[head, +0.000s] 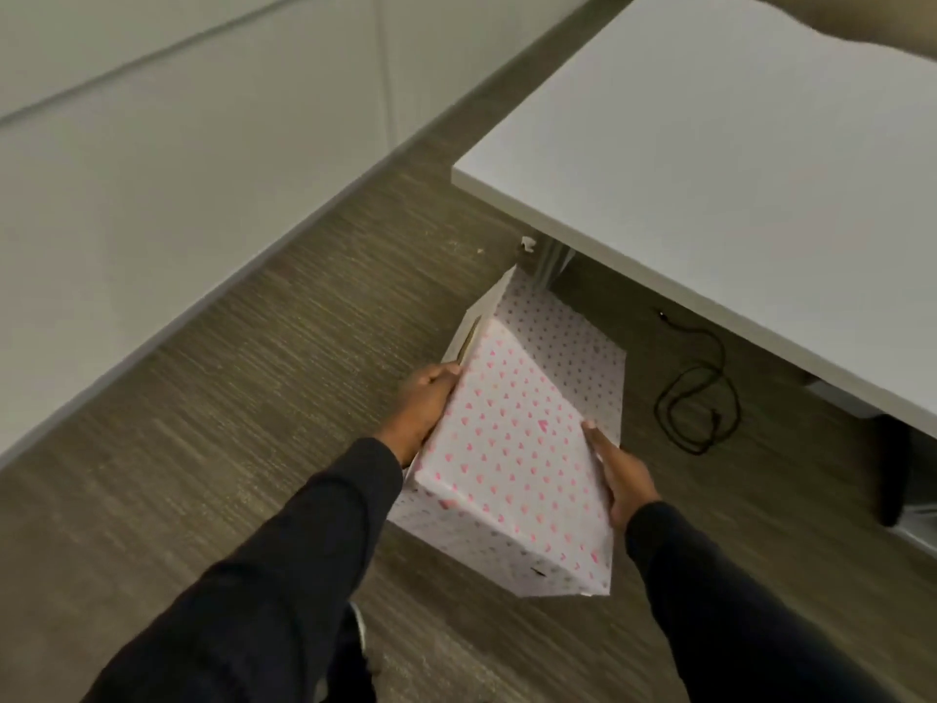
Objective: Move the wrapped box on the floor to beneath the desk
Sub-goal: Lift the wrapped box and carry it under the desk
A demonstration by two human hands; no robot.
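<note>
Head view, nearest first: two dark long sleeves [284,565] reach forward and down from the bottom edge.

Left hand [423,411] is clamped on the left side of the white wrapped box with pink hearts [507,449], fingers [440,371] curled over the top-left edge, thumb not visible. Right hand [624,476] is pressed flat along the right side, fingertip at the top-right edge. So both hands grip the box, squeezed from opposite sides. Likely reason: the paper is smooth with no handle, so a side squeeze is the only stable hold.

The box is tilted, far end toward the desk. Whether its near bottom corner touches the brown wood-grain floor [253,398] or sits just above it can't be told. Loose wrapping flaps out past the fingertips on the far side, so the wrap looks sloppy and could tear or slip under load.

Ahead and to the right of the right fingers: white flat desk top [710,170], metal leg [550,266] just beyond the box's far end. A coiled black cable [699,403] lies on the floor under the desk edge, right of the right hand.

Judgement: box is near the desk edge but not yet beneath it. Next it goes forward-right, clear of the leg and cable.
</note>
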